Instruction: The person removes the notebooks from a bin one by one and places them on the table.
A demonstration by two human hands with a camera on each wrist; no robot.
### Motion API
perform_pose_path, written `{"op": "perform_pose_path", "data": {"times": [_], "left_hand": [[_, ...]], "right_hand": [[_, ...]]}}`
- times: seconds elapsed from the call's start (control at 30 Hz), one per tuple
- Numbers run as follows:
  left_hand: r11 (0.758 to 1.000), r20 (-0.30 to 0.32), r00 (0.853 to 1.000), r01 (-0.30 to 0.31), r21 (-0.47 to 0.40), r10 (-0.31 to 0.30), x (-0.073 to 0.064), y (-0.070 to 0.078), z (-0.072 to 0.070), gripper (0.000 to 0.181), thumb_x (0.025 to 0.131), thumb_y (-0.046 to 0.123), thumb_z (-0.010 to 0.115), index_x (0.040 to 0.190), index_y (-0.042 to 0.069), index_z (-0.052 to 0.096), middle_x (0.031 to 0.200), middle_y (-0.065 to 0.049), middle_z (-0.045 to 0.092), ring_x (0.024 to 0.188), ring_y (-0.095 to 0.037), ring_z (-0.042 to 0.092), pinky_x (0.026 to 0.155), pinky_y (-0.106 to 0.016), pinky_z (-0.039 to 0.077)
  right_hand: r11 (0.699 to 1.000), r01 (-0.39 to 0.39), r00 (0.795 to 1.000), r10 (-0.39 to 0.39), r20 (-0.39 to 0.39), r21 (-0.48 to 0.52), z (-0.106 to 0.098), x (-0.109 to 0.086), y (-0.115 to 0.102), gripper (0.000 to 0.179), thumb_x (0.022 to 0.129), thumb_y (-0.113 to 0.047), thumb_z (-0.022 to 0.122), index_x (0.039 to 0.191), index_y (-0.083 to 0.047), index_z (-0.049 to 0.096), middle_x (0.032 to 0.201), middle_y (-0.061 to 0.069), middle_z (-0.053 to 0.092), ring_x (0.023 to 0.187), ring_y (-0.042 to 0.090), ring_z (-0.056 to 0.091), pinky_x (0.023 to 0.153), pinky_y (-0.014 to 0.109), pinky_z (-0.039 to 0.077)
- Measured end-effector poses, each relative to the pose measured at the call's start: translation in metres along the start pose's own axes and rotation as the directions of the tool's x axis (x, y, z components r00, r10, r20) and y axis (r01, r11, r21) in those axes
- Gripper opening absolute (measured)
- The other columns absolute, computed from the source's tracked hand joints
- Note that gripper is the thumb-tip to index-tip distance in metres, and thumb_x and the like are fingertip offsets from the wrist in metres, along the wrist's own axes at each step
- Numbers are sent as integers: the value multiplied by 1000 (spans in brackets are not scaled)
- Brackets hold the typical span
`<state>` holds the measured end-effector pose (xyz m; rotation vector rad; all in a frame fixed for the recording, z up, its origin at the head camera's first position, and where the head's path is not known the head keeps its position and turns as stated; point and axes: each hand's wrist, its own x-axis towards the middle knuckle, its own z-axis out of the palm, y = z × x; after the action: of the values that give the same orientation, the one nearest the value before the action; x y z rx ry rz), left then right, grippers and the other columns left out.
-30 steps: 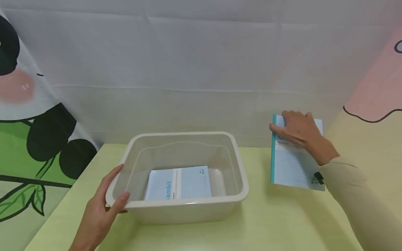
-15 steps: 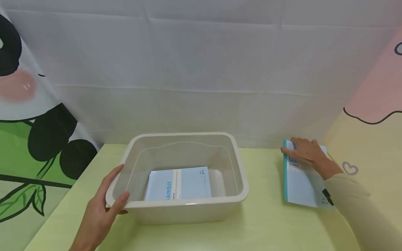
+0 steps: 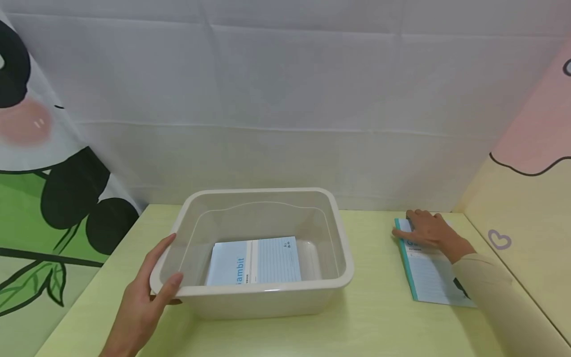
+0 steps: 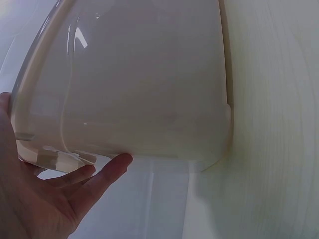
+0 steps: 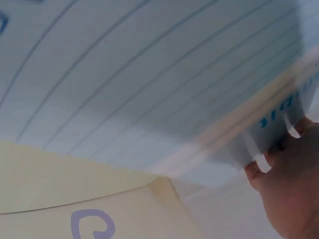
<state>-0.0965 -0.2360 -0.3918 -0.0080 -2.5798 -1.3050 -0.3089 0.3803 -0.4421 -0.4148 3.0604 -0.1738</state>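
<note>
A cream plastic basin (image 3: 267,302) stands on the table, its rim gripped at the near left corner by my left hand (image 3: 138,297), thumb on the rim. The left wrist view has those fingers (image 4: 107,174) against the basin's outer side. Inside the basin lies a pale blue notebook (image 3: 276,260) marked "Gambit". Another notebook (image 3: 428,285), with a teal spine, lies flat or nearly flat at the right. My right hand (image 3: 430,233) holds it by its far end, covering part of the cover. In the right wrist view its fingertips (image 5: 254,172) curl at the lined cover's edge.
A white cloth backdrop (image 3: 285,84) hangs behind the table (image 3: 366,317). At the left is a panel with a cartoon print (image 3: 67,198). A cream and pink panel (image 3: 513,208) with a purple heart (image 3: 499,239) borders the right side, close to my right arm.
My right hand has brought the teal-spined notebook down to the table, first moving right, then slightly back left. My left hand and the basin have stayed put.
</note>
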Motion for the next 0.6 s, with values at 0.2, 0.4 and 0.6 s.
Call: {"op": "perform_pose_path", "data": {"times": [0.2, 0.4, 0.6], "left_hand": [[1000, -7, 1000, -10, 2, 10, 0, -1, 0, 68, 104, 21, 58, 164, 37, 28, 136, -19, 56, 94, 4, 53, 63, -25, 59], [1000, 2, 1000, -2, 5, 2, 1, -1, 1, 69, 105, 22, 58, 164, 37, 27, 138, -19, 55, 95, 4, 52, 63, -25, 59], [1000, 4, 1000, 5, 6, -5, 1, -2, 2, 69, 105, 23, 58, 164, 38, 27, 139, -18, 54, 95, 4, 52, 63, -25, 59]], "right_hand": [[1000, -19, 1000, 19, -2, 22, -1, -3, -7, 77, 93, -71, 58, 120, 1, 59, 115, 21, 63, 106, 40, 59, 86, 64, 47], [999, -18, 999, 19, -27, 45, -20, -3, -18, 75, 95, -68, 59, 122, 2, 60, 120, 22, 62, 101, 36, 60, 80, 56, 52], [997, 43, 994, -37, -99, 59, -48, 1, -44, 63, 98, -60, 61, 119, -1, 65, 120, 20, 63, 102, 35, 63, 87, 60, 52]]}}
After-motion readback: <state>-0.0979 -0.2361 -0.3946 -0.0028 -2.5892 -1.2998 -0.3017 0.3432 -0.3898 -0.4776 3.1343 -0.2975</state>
